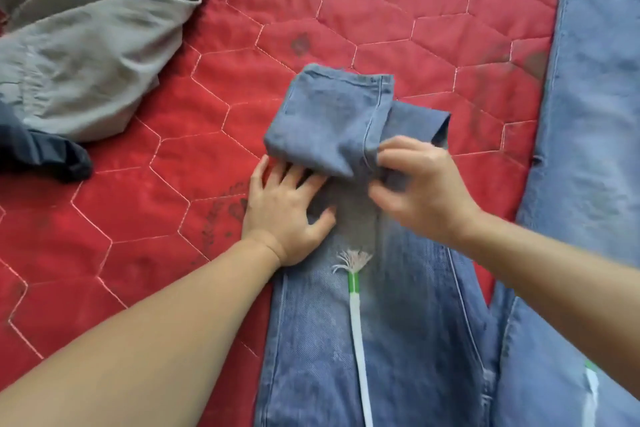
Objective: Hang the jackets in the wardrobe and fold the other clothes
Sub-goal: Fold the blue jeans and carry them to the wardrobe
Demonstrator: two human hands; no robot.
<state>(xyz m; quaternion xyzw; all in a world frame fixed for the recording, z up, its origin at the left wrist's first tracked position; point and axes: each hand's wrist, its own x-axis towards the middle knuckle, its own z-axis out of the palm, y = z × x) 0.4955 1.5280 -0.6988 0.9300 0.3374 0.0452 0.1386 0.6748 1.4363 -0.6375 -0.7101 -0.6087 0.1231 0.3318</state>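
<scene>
A pair of blue jeans point(398, 322) lies on the red quilted bed cover point(173, 184), one leg running away from me with its cuff end point(329, 121) folded back toward me. My left hand point(287, 211) lies flat on that leg, its fingers under the folded end. My right hand point(419, 187) pinches the side seam of the folded end at its right edge. A white and green strip with a frayed tip point(355, 288) lies along the leg. The other jeans leg point(588, 114) stretches along the right side.
A crumpled grey garment point(90, 35) lies at the upper left. A dark navy garment point(38, 152) lies just below it at the left edge. Bare red cover shows between these and the jeans.
</scene>
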